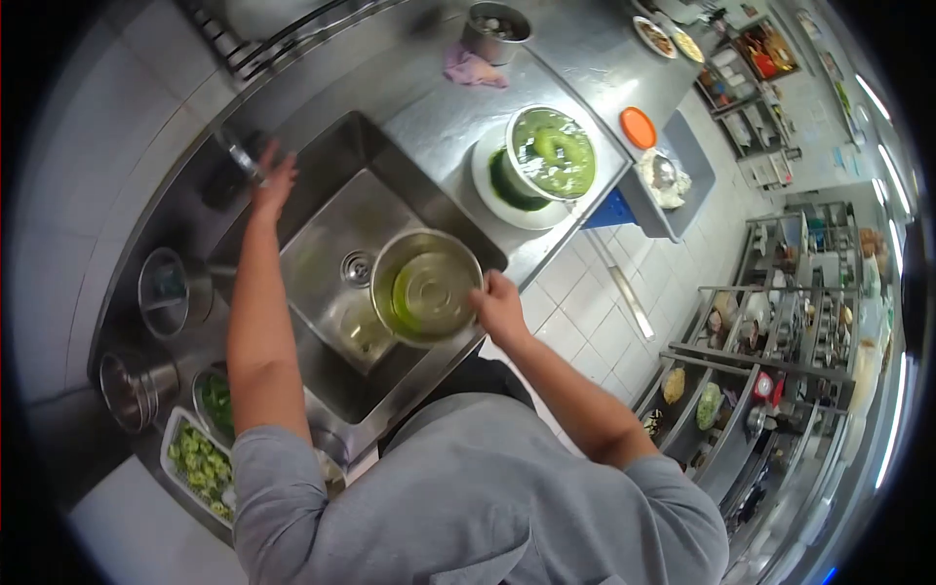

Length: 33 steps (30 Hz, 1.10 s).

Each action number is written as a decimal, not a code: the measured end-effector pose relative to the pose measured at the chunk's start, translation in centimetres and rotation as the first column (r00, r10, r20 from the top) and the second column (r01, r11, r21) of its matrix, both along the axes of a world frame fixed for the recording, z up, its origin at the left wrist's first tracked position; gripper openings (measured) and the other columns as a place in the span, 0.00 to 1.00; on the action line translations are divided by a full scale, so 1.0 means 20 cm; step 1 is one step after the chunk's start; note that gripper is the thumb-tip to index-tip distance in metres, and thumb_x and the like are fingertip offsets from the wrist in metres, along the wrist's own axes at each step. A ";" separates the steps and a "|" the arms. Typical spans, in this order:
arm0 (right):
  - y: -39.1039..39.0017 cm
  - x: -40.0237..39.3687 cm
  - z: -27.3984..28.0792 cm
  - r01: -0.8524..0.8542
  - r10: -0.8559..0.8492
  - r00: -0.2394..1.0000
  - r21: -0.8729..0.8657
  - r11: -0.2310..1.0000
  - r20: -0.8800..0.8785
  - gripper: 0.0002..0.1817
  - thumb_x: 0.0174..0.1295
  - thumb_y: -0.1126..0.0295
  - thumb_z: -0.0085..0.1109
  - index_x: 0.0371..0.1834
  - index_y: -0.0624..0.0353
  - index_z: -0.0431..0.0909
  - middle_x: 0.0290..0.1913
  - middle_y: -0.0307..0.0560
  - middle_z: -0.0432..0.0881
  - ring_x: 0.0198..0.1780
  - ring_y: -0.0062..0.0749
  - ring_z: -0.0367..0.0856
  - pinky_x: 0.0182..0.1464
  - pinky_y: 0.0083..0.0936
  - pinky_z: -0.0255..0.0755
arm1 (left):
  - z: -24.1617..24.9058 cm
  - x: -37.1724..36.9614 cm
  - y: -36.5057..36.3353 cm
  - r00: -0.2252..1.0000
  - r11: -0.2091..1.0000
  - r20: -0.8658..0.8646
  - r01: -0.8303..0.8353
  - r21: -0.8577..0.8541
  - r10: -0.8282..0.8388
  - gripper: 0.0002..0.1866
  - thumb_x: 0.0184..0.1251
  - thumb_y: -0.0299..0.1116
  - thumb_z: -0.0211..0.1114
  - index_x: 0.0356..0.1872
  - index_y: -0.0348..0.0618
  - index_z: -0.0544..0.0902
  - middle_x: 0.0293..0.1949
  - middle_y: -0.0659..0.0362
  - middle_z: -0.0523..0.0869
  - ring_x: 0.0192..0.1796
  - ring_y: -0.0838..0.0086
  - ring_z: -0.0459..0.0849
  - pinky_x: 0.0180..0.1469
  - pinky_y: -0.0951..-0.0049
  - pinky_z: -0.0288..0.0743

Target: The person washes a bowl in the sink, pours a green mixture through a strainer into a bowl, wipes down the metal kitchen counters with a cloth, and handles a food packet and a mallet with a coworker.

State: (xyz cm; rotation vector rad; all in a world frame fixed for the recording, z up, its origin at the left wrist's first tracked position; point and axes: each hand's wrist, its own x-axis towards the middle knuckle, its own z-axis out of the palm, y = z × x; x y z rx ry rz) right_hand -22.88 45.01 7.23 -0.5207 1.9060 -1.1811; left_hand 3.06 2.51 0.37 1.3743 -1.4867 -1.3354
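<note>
My right hand [499,302] grips the rim of a round metal pot [427,288], which I hold tilted over the sink [331,234]. Some green liquid lies inside the pot. Up at the left, my left hand [273,180] reaches to the faucet [239,156] at the sink's back edge, its fingers apart and a little blurred. Right of the sink, a pot of bright green liquid [554,151] rests on a white round container [487,185] with dark green liquid in it.
Metal containers [136,390] and a white basket of chopped greens [200,463] stand left of the sink. Behind are a metal pot [495,34] and a pink cloth [475,66]. A grey tub [694,175] and an orange lid [638,128] are at the right.
</note>
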 end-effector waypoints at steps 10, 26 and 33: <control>-0.95 0.10 -0.31 -0.475 0.466 0.866 0.005 0.880 0.181 0.05 0.54 0.77 0.63 0.34 0.60 0.79 0.28 0.38 0.77 0.30 0.26 0.79 0.30 0.30 0.74 | -0.13 0.06 0.45 0.885 0.899 0.165 0.419 0.129 -0.436 0.26 0.67 0.44 0.77 0.61 0.40 0.88 0.51 0.53 0.92 0.52 0.65 0.89 0.53 0.61 0.83; -1.15 0.52 -0.63 -0.988 0.782 0.103 0.026 0.150 -0.615 0.32 0.68 0.64 0.61 0.76 0.62 0.75 0.78 0.67 0.74 0.79 0.54 0.74 0.80 0.48 0.66 | -0.16 0.16 0.67 0.894 0.917 0.205 -0.385 -0.100 0.398 0.08 0.61 0.18 0.61 0.27 0.41 0.72 0.26 0.63 0.73 0.32 0.76 0.71 0.35 0.67 0.68; -1.30 0.64 -0.58 -0.779 0.762 -0.362 0.624 0.070 -0.537 0.32 0.70 0.61 0.62 0.77 0.60 0.75 0.72 0.58 0.82 0.75 0.49 0.80 0.82 0.47 0.60 | -0.11 0.16 0.67 0.738 0.858 0.437 -0.433 -0.278 0.514 0.07 0.56 0.22 0.64 0.28 0.38 0.72 0.23 0.49 0.73 0.27 0.64 0.74 0.34 0.55 0.69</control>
